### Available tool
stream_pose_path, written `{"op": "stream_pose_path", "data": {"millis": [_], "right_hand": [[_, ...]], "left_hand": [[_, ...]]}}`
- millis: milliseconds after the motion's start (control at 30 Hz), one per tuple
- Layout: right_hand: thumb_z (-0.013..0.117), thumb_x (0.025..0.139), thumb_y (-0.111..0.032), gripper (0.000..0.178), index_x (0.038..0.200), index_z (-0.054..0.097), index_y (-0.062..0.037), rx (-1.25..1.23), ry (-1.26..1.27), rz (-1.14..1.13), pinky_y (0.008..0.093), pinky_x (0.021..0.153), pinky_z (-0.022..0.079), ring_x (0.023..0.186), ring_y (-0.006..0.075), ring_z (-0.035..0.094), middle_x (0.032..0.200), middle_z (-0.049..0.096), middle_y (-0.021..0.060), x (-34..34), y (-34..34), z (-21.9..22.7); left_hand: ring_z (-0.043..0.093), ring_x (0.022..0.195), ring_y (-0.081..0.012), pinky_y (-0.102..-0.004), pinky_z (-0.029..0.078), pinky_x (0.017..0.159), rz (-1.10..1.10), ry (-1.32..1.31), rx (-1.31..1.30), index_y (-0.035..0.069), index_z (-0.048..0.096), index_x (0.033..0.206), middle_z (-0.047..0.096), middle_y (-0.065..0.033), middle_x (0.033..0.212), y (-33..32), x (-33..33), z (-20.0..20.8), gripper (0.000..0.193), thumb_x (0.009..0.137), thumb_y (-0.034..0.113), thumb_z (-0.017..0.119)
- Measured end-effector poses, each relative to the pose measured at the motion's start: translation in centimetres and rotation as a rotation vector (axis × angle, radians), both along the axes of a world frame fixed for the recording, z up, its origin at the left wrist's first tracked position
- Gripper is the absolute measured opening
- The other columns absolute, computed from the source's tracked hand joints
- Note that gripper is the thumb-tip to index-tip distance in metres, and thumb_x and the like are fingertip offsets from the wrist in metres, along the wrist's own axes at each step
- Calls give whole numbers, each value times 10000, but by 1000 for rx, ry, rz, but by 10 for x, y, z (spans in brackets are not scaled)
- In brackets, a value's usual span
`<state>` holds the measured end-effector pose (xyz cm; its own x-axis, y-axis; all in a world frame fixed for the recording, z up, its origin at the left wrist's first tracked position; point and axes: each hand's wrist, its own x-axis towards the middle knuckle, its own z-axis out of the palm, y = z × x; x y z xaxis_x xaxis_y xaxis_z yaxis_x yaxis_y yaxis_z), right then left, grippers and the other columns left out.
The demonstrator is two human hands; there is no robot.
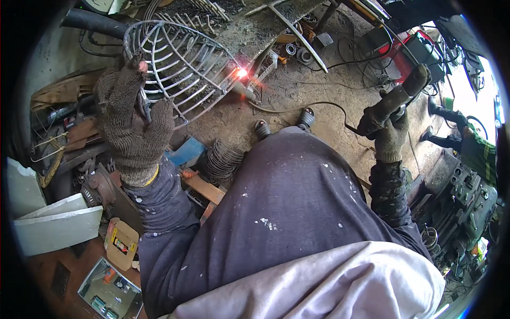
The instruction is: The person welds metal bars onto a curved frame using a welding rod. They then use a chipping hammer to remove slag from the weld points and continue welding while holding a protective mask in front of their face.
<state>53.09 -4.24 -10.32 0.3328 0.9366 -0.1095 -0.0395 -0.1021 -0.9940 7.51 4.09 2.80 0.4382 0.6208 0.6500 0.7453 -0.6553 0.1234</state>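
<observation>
A round wire guard, made of curved metal rods welded to rings, is seen lying tilted on the dirt floor in the upper left of the view. It is gripped at its near rim by the left hand, which is covered by a worn knitted glove (one fingertip is bared through a hole), with the fingers closed around the rods. At the guard's right edge a bright glowing spot is shown, with small sparks scattered beside it on the floor.

The right hand, gloved likewise, is raised well apart from the guard, on the right side of the view. It is clenched around a dark handle, whose upper end points up and away; a cable is seen trailing from that side across the floor toward the glowing spot.

Between the two arms, the person's dark, paint-flecked trousers fill the middle, and two shoe tips are visible just below the cable. Below the left hand, a stack of wire rings, a blue block and a small cardboard box are found among scrap metal. Another person's legs and boots are glimpsed at the far right edge.
</observation>
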Motion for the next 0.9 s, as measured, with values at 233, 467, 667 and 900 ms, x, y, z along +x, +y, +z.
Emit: {"op": "stream_pose_path", "data": {"millis": [233,467,667,900], "right_hand": [[700,885,-64,312,1176,597,-15,17,-31,-12,318,788,582,898,167,696,1052,695,78,-3,-4,-11],[601,919,-36,332,1248,557,-34,143,37,-162,270,750,518,870,113,618,1020,639,26,3,3,15],[609,987,-181,315,1267,567,-42,359,-102,-243,227,675,508,797,74,613,994,643,26,28,60,90],[648,973,-262,357,1248,599,-40,343,-233,-496,233,689,512,795,84,629,962,684,30,104,161,123]], "left_hand": [[590,969,-311,-421,492,862,35,-33,-92,135,608,1344,605,-137,1141,-5,4,8,604,758,167,751],[580,1062,-378,-475,473,927,69,-11,-5,122,595,1360,591,-181,1180,-5,5,9,595,779,167,715],[509,1244,-386,-479,378,1082,49,-22,-122,66,543,1400,564,-198,1316,-14,-2,7,583,841,126,697],[576,1171,-375,-458,458,978,164,-72,-188,81,576,1374,568,-202,1309,-14,11,15,522,877,209,669]]}}
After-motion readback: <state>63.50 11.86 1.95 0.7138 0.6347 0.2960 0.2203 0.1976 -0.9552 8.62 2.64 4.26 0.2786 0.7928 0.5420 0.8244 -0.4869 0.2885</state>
